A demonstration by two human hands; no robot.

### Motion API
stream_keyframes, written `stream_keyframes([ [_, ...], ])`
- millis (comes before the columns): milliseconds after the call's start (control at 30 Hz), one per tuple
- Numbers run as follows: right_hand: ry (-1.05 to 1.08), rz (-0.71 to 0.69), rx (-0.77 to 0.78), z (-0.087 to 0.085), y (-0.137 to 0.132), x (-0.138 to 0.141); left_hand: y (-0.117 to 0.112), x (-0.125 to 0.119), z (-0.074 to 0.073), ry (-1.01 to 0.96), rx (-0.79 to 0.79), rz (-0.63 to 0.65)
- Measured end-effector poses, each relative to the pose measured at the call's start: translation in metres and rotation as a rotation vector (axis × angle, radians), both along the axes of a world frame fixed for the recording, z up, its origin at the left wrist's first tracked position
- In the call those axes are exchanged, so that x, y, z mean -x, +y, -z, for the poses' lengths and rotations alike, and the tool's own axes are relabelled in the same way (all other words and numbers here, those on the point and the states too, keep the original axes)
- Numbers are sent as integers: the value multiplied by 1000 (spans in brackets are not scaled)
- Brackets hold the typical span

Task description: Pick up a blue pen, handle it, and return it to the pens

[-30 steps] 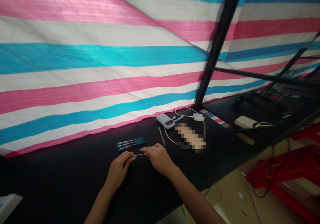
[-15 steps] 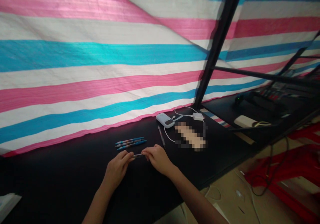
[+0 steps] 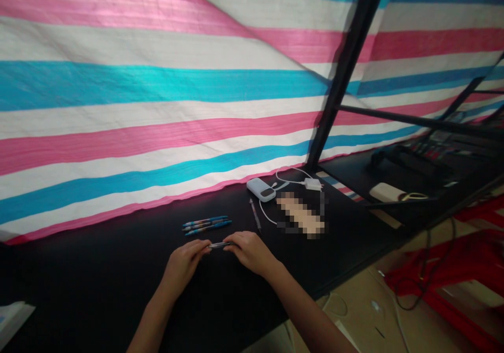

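Note:
A slim pen (image 3: 218, 245), grey and shiny along its visible middle, lies level between my two hands. Its left end is pinched by the thumb and fingers of my left hand (image 3: 185, 265). Closed around its right end are the fingers of my right hand (image 3: 252, 252). Both ends are covered by fingertips. Just beyond the hands, several blue pens (image 3: 207, 225) rest side by side on the black table (image 3: 98, 269). Another pen (image 3: 255, 215), greyish and apart from that group, points away from me beyond my right hand.
A pale power bank (image 3: 261, 190) with a white cable stands near the striped sheet (image 3: 157, 127). Beside it are a white charger plug (image 3: 313, 184) and a blurred-out tan item (image 3: 301, 215). A black metal post (image 3: 334, 80) rises behind. Red stools (image 3: 452, 274) stand at right.
My hands have drawn slightly apart, showing a little more of the pen between them. Both still hold it.

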State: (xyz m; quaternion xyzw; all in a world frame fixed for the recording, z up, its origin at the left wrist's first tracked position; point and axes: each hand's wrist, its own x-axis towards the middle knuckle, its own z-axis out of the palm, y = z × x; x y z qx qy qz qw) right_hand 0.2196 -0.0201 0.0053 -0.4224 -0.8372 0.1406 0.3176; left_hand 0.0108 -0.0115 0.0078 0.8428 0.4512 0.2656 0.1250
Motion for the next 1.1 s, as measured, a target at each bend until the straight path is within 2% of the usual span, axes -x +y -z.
stream_keyframes([
  [267, -49, 22, 116, 0, -1, 1, -6, -1, -2, 157, -412, 55],
  [367, -35, 20, 159, -6, -6, 2, -7, -3, 0, 191, -509, 50],
  [433, 12, 52, 112, -14, -9, -7, -6, -4, 4, 186, -564, 17],
  [500, 87, 145, 0, -21, -10, -32, -4, -2, 7, 170, -595, -46],
  [600, 232, 385, -141, -20, -3, -100, 0, 3, 11, 149, -563, -158],
  [667, 265, 547, -133, -11, 5, -152, 2, 5, 12, 146, -508, -212],
  [767, 185, 646, -31, 7, 19, -211, 4, 5, 12, 150, -436, -225],
  [867, 160, 655, 3, 22, 29, -235, 4, 5, 13, 143, -397, -202],
  [1100, 112, 671, -34, 37, 38, -240, 7, 6, 13, 197, -416, -227],
])
